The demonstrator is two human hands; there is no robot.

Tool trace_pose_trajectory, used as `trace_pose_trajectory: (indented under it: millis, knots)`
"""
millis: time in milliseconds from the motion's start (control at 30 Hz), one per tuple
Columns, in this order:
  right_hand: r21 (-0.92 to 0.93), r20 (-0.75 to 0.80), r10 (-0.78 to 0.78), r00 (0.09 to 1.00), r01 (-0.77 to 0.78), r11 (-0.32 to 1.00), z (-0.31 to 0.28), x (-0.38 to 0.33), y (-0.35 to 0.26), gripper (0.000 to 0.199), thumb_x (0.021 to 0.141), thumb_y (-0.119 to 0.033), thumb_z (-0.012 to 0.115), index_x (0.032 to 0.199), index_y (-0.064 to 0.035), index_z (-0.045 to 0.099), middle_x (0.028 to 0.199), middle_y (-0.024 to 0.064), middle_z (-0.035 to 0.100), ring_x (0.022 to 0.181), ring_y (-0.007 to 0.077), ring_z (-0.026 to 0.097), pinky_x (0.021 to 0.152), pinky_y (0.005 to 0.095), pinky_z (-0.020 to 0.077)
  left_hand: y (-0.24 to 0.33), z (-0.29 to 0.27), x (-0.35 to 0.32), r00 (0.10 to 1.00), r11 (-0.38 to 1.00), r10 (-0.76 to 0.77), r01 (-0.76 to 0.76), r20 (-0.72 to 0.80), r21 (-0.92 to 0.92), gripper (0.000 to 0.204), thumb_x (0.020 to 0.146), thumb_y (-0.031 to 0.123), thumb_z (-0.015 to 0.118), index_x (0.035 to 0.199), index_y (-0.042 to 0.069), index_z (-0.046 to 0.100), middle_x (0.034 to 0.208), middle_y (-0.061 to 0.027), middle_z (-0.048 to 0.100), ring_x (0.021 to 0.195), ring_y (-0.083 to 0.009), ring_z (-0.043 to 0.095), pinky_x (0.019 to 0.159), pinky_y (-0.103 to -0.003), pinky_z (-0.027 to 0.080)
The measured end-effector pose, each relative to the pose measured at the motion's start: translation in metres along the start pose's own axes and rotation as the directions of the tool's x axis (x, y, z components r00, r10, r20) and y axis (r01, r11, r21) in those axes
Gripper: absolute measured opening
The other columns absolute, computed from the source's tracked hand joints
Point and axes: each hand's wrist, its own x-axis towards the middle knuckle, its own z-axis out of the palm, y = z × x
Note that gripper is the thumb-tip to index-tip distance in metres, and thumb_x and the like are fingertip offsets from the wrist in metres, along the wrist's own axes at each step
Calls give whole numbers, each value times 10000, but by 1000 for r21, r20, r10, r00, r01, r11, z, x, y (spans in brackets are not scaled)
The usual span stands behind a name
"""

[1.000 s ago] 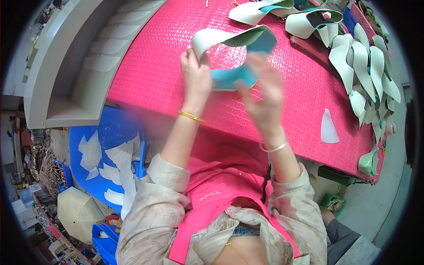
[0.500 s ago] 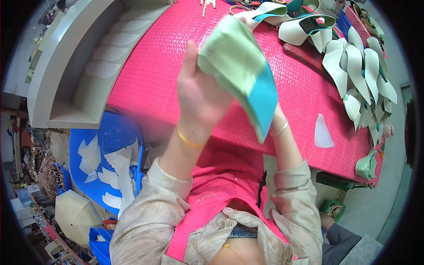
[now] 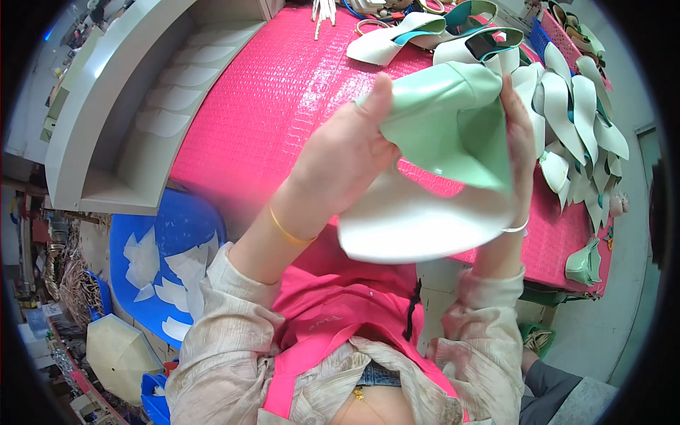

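The pink textured surface (image 3: 269, 92) now sits further from the camera, with cut pieces lying along its far and right edges. The mint-green shoe upper (image 3: 439, 134), a second ago down at the surface with its blue lining showing, is now raised close to the head and turned pale side out. The left hand (image 3: 347, 156) and right hand (image 3: 520, 134) both grip it, fingers clenched on its folded edges; handling continues in the air.
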Motion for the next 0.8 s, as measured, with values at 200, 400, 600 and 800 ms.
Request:
trace_pose_trajectory:
  millis: [200, 400, 600, 800]
  knots:
    - [-244, 269, 63, 961, 5, 970, -2, 17, -19, 317, 889, -247, 502, 1038, 27, 559, 957, 68, 615, 877, 127, 570, 797, 253, 424, 11, -24, 21, 941, 511, -38, -271, 336, 816, 355, 869, 305, 541, 994, -24, 587, 874, -108, 622, 816, -195, 590, 768, -302, 458]
    - [-535, -101, 81, 992, -122, 836, 6, 13, 12, 258, 814, -260, 619, 789, -4, 629, 696, 11, 615, 604, 43, 530, 592, 178, 392, -63, -66, -28, 974, 947, -210, 180, 88, 266, 402, 889, 249, 522, 1177, -27, 477, 1118, -60, 556, 1036, -168, 497, 917, -281, 362]
    - [-602, -184, -52, 982, -71, 795, 14, 18, 35, 278, 815, -280, 621, 723, -18, 617, 627, -1, 576, 519, 45, 486, 493, 188, 378, -87, -43, -36, 990, 949, -140, 124, -36, -290, 418, 897, 244, 486, 1245, 27, 405, 1235, -65, 487, 1170, -188, 426, 1038, -363, 266]
    - [-639, -117, -13, 993, -65, 767, 14, 32, 34, 272, 807, -262, 633, 708, -10, 615, 620, 6, 578, 526, 51, 502, 496, 191, 393, -79, -34, -39, 985, 922, -97, 36, -142, -385, 390, 884, 236, 512, 1212, 37, 444, 1230, -58, 492, 1157, -186, 436, 1036, -357, 272]
